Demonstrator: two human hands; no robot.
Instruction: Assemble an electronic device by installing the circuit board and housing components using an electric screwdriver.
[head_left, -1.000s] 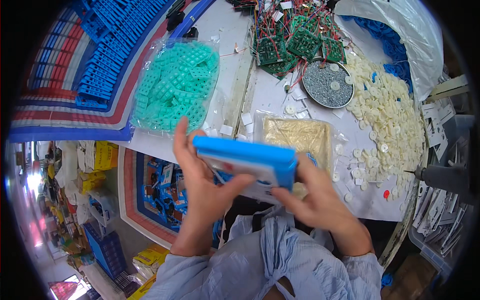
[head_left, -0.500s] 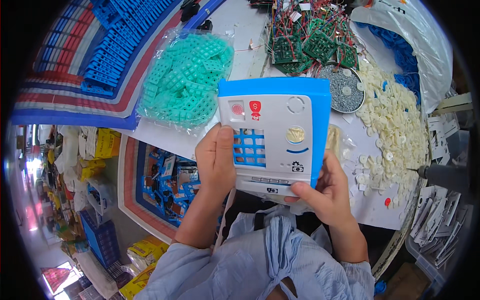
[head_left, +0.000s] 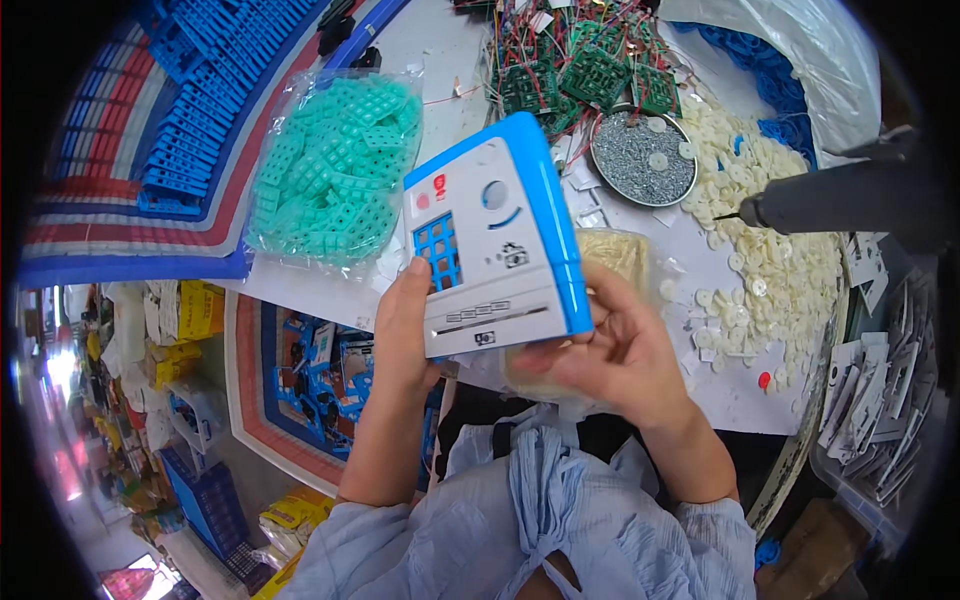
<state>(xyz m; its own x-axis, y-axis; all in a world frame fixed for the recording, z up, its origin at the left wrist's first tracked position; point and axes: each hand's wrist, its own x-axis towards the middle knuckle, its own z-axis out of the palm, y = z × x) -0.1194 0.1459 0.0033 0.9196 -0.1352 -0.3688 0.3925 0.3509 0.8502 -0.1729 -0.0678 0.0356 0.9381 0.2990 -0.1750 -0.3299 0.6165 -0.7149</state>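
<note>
A white toy panel set in a blue plastic casing (head_left: 490, 285) is held up above the near edge of the table. It is tilted, so its blue right side shows. The front has a blue grid window, a round hole, a curved blue slot and small printed pictures. My left hand (head_left: 403, 325) grips the left edge, thumb in front near the grid. At the lower right corner my right hand (head_left: 635, 360) has its fingers curled against the casing, with the thumb, slightly blurred, low by the bottom edge. The casing's back is hidden.
Left of the casing lies a bag of green keypad pieces (head_left: 335, 165). Wired circuit boards (head_left: 590, 75), a round dish of screws (head_left: 645, 155) and loose cream discs (head_left: 765, 260) are beyond and right. A dark electric screwdriver (head_left: 830, 205) points in from the right.
The casing has turned and tilted leftward, showing more of its blue right side. My right thumb has left the front face and slid to the lower edge. The view has shifted a little.
</note>
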